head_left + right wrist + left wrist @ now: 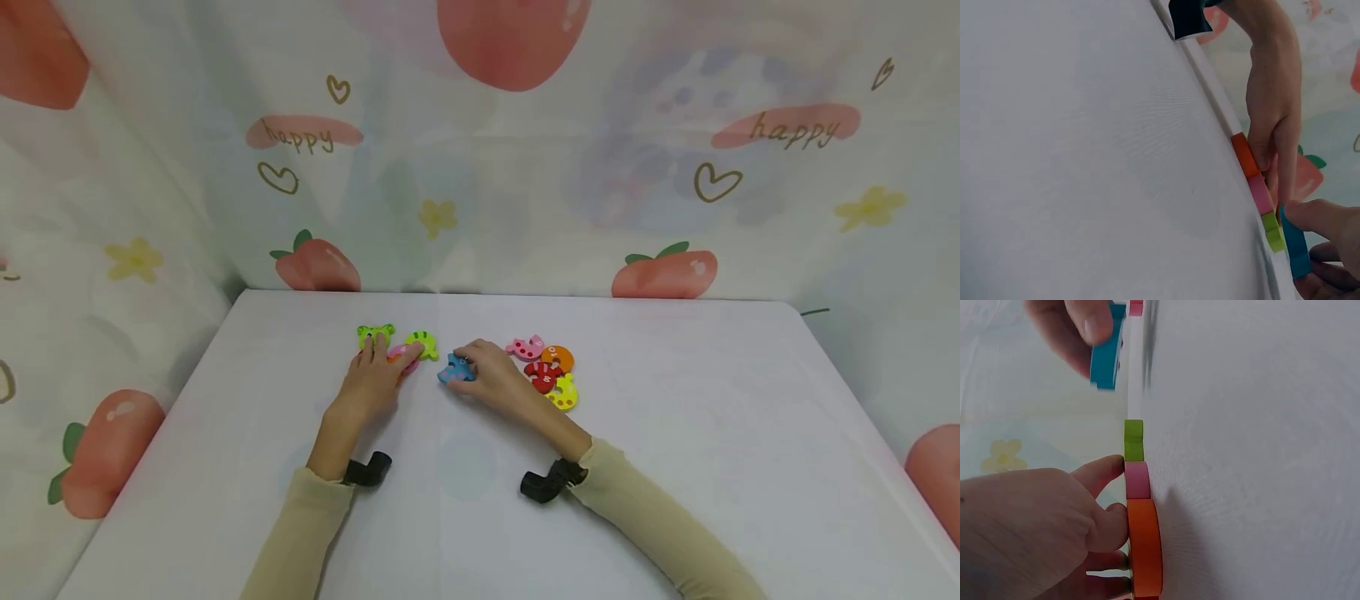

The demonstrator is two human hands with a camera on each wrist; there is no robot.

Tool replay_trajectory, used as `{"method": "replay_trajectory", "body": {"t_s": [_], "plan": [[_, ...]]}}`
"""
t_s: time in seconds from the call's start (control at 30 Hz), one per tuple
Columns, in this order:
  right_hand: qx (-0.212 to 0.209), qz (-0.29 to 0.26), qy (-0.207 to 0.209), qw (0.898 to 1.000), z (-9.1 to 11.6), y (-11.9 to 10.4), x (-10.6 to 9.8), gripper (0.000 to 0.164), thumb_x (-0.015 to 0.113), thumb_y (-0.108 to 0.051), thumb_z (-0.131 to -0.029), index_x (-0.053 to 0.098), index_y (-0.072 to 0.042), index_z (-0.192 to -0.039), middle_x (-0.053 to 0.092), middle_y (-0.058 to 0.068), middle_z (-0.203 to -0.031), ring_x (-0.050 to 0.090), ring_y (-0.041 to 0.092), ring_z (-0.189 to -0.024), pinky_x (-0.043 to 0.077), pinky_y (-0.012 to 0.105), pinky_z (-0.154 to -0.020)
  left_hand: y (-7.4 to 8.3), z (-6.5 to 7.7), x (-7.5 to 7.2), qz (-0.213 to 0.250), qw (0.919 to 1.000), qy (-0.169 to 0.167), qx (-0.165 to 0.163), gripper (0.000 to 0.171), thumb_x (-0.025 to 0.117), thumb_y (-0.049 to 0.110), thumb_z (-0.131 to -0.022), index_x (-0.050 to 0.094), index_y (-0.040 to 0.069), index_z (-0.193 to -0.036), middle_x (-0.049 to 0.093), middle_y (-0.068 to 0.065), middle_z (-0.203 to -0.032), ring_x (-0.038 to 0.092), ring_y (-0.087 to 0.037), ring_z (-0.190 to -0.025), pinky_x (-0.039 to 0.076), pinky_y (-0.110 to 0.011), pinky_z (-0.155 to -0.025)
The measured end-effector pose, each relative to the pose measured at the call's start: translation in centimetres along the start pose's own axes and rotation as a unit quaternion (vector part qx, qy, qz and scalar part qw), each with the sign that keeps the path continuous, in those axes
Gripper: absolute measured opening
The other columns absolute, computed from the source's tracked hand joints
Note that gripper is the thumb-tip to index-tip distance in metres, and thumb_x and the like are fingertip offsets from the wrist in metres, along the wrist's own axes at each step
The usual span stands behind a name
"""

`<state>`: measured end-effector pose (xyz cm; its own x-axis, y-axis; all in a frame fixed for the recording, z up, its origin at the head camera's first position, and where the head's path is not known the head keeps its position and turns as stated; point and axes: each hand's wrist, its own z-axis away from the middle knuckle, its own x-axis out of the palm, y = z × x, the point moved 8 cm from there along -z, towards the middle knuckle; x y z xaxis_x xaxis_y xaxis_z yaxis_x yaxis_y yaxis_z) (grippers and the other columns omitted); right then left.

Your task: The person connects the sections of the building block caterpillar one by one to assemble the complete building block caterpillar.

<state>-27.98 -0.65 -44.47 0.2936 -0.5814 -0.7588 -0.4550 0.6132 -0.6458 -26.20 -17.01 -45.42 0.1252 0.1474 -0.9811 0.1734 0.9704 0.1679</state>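
My right hand pinches a small blue animal-shaped piece between thumb and fingers. In the left wrist view the blue piece is lifted off the table. Fingers of my left hand rest on a group of flat toy pieces at the left. Among these are a green piece with an animal-like outline, a green striped piece and a pink piece partly under the fingers. An orange piece lies against the left hand's thumb in the left wrist view.
Right of my right hand is a second cluster: a pink spotted piece, an orange piece, a red piece and a yellow spotted piece. They lie on a white table, with a printed cloth hanging behind it.
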Motion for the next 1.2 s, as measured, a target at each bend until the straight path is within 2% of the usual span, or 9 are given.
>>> {"method": "replay_trajectory", "body": {"t_s": [0.23,0.4,0.47,0.77,1.0,1.2], "plan": [[0.001,0.007,0.041,0.999,-2.8,-0.7,0.8,0.049,0.076,-0.025,-0.085,0.063,0.0,-0.124,0.062,0.016,-0.12,0.059,0.025,-0.102,0.054,0.038,-0.09,-0.1,0.1,0.0,-0.006,1.0,-0.002,0.002,0.047,0.046,0.021,-0.102,0.038,0.029,-0.148,0.025,-0.039,-0.151,0.024,-0.057,-0.141,0.03,-0.061,-0.113],[0.003,0.024,0.039,0.999,-3.5,-1.0,1.5,0.049,0.076,-0.025,-0.084,0.063,0.003,-0.123,0.062,0.019,-0.119,0.06,0.028,-0.105,0.054,0.04,-0.092,0.0,0.2,0.1,-0.008,0.9999,-0.008,0.0,0.048,0.045,0.021,-0.103,0.037,0.029,-0.149,0.024,-0.038,-0.151,0.024,-0.056,-0.141,0.03,-0.061,-0.113],[0.006,0.03,0.04,0.999,-3.7,-1.1,1.6,0.05,0.076,-0.026,-0.084,0.063,0.003,-0.123,0.062,0.019,-0.119,0.06,0.028,-0.106,0.053,0.04,-0.093,0.0,0.2,0.1,-0.01,0.9999,-0.011,-0.001,0.049,0.044,0.021,-0.103,0.036,0.03,-0.15,0.023,-0.038,-0.152,0.024,-0.055,-0.142,0.029,-0.06,-0.114],[0.024,0.039,0.05,0.998,-4.0,-1.3,1.6,0.052,0.077,-0.027,-0.084,0.062,0.004,-0.123,0.062,0.019,-0.119,0.059,0.028,-0.106,0.054,0.038,-0.09,0.0,0.1,-0.5,-0.015,0.9998,0.014,0.004,0.046,0.046,0.021,-0.102,0.04,0.028,-0.148,0.027,-0.038,-0.149,0.028,-0.055,-0.139,0.033,-0.06,-0.111],[0.041,0.032,0.047,0.998,-4.0,-1.0,1.7,0.052,0.076,-0.028,-0.084,0.062,0.002,-0.124,0.062,0.017,-0.119,0.058,0.026,-0.105,0.053,0.037,-0.09,-0.2,-0.1,-0.1,-0.019,0.9998,-0.002,-0.001,0.049,0.045,0.02,-0.102,0.036,0.029,-0.15,0.024,-0.037,-0.151,0.025,-0.053,-0.142,0.031,-0.06,-0.113],[0.05,0.041,0.044,0.997,-4.0,-1.2,1.9,0.051,0.076,-0.027,-0.084,0.062,0.003,-0.122,0.062,0.018,-0.117,0.058,0.026,-0.102,0.053,0.037,-0.088,-0.2,0.0,-0.1,-0.019,0.9998,-0.001,-0.003,0.047,0.044,0.021,-0.103,0.038,0.028,-0.149,0.025,-0.037,-0.151,0.025,-0.054,-0.141,0.031,-0.06,-0.113]]}}
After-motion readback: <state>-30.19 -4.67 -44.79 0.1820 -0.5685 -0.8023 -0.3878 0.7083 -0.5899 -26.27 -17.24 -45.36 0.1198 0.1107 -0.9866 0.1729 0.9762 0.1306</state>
